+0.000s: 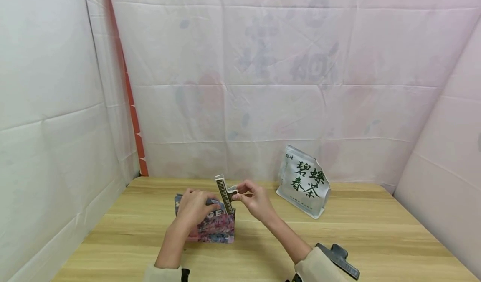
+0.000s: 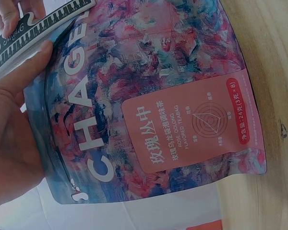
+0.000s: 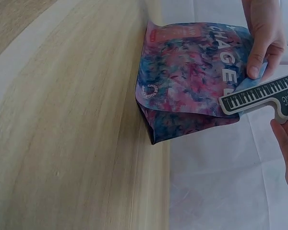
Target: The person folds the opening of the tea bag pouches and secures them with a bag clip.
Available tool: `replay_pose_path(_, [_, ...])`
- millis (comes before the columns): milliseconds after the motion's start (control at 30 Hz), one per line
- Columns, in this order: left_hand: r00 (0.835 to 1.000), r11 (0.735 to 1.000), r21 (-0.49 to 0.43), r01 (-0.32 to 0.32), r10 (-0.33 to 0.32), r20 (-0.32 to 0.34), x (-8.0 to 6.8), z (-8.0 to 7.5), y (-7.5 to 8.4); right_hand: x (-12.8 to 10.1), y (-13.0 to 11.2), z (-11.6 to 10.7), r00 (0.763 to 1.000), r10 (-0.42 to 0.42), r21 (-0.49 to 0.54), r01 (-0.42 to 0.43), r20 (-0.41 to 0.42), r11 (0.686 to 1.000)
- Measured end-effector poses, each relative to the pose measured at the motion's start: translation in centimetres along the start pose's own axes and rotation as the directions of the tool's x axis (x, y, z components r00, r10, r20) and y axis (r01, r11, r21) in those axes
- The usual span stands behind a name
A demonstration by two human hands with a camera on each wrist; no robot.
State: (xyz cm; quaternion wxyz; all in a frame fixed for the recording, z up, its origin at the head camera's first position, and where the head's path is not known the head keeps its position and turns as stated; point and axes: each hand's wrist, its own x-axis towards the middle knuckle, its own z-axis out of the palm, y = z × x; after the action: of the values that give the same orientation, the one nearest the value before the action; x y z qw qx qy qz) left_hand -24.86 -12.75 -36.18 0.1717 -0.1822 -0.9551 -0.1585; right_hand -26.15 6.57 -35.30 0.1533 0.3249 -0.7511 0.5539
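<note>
While hands work, silver tea bag [image 1: 303, 182] stands nr, black clip [image 1: 338, 260] rt.

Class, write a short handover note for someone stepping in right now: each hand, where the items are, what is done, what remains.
Left hand: grips the top of the colourful tea pouch, standing on the wooden table.
Right hand: pinches the piano-key bag clip at the pouch's top edge.
Done: clip brought to the pouch mouth.
Left: whether it is fully clamped cannot be told.
Nearby: white tea bag, dark clip.

Glossy foil-like pouch [image 1: 214, 225] stands on smooth matt wooden table [image 1: 375, 232].
</note>
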Motion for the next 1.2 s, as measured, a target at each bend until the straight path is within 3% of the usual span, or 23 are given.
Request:
replay_pose_path(300, [0.999,0.997,-0.081,-0.016,0.019,0.036,-0.3,-0.9,-0.8,-0.1,-1.0,0.0,0.999,-0.038,-0.043,0.037,-0.003,0.998])
replay_pose_path(467, [0.998,0.996,-0.074,0.049,-0.047,0.031,-1.0,-2.0,-2.6,0.0,0.6,0.2,0.999,-0.035,-0.055,0.035,-0.006,0.998])
replay_pose_path(600, [0.995,0.983,-0.166,0.079,-0.068,0.069,-1.4,-2.3,-3.9,0.3,1.6,0.4,0.999,-0.034,-0.118,0.035,0.010,0.992])
replay_pose_path(733, [0.993,0.955,-0.282,0.091,-0.066,0.095,-1.5,-2.4,-4.6,0.8,1.3,0.6,0.994,-0.077,-0.172,0.090,0.076,0.981])
replay_pose_path(833, [0.993,0.944,-0.316,0.093,-0.066,0.095,-1.5,-2.4,-4.8,1.1,0.8,0.8,0.987,-0.105,-0.203,0.128,0.120,0.971])
replay_pose_path(1033, [0.995,0.946,-0.316,0.066,-0.038,0.093,-1.3,-2.4,-4.9,1.4,0.4,1.3,0.967,-0.190,-0.289,0.233,0.168,0.929])
replay_pose_path(1100, [0.995,0.948,-0.313,0.057,-0.030,0.090,-1.3,-2.4,-4.8,1.4,0.3,1.6,0.956,-0.230,-0.335,0.281,0.185,0.899])
replay_pose_path(1200, [0.996,0.947,-0.315,0.056,-0.030,0.086,-1.3,-2.4,-4.8,1.4,0.1,2.2,0.936,-0.281,-0.439,0.348,0.212,0.828])
